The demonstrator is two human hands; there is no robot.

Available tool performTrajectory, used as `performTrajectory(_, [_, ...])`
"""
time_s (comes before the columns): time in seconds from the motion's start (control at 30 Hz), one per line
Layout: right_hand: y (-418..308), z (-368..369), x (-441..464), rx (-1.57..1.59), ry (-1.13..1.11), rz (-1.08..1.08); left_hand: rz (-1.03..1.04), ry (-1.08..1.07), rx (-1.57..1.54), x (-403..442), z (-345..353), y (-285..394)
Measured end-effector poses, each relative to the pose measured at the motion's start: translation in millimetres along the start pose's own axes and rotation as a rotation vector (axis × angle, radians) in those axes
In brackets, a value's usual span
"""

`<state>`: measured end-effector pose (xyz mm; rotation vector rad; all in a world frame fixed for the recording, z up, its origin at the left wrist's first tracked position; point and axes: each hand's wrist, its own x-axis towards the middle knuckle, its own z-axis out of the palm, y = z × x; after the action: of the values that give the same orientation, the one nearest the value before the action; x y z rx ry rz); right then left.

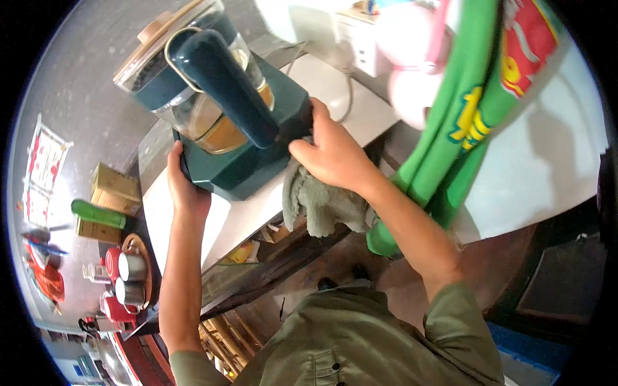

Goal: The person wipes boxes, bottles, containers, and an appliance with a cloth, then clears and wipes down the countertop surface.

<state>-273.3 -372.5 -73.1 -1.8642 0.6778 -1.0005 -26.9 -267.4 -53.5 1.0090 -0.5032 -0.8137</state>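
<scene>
Both hands grip the base, dark green, at opposite sides. The left hand [188, 190] is closed on the left side of the base [238, 175]; most of its fingers are hidden, so their spread cannot be told. The right hand [341, 151] clasps the opposite side, thumb and forefinger parted around its edge, remaining fingers out of sight. The glass kettle [222, 87], handle toward the person, sits on the base, over the white table [371, 106]; contact between base and table cannot be confirmed. A grey-green cloth [322, 202] hangs directly below the right hand, near the green bundle [444, 141].
</scene>
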Motion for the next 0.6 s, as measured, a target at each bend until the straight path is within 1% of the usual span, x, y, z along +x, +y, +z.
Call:
performTrajectory(0.07, [1.5,-10.9,8.4,-0.082,-0.031,0.078,-0.01,0.021,-0.031,17.2,10.9,-6.5])
performTrajectory(0.1, [9.9,-9.5,13.0,-0.104,0.01,0.02,-0.019,0.007,-0.034,22.6,15.3,-6.9])
performTrajectory(0.13, [7.1,-12.2,17.5,-0.17,0.008,0.046,-0.026,-0.007,-0.032,27.7,19.5,-8.0])
performTrajectory(0.2, [1.0,-18.6,28.1,-0.15,-0.037,0.129,-0.015,-0.013,-0.044,37.9,23.1,-8.8])
performTrajectory(0.33, [11.5,-12.0,49.3,-0.142,-0.025,0.131,0.001,-0.008,-0.043,56.2,23.7,-9.2])
performTrajectory(0.4, [12.4,-9.2,58.5,-0.195,0.007,0.169,0.01,0.008,-0.055,66.3,27.2,-13.5])
performTrajectory(0.47, [14.8,-9.4,72.3,-0.201,0.037,0.19,0.045,0.07,-0.062,70.2,35.9,-13.5])
performTrajectory(0.53, [17.9,-9.0,81.8,-0.233,0.152,0.139,0.062,0.018,-0.068,91.0,32.1,-21.7])
performTrajectory(0.57, [16.9,-11.5,84.1,-0.228,0.181,0.139,0.048,0.068,-0.068,86.6,46.2,-23.1])
performTrajectory(0.6, [22.8,-10.4,89.8,-0.222,0.191,0.151,0.062,0.065,-0.065,92.0,49.7,-27.4])
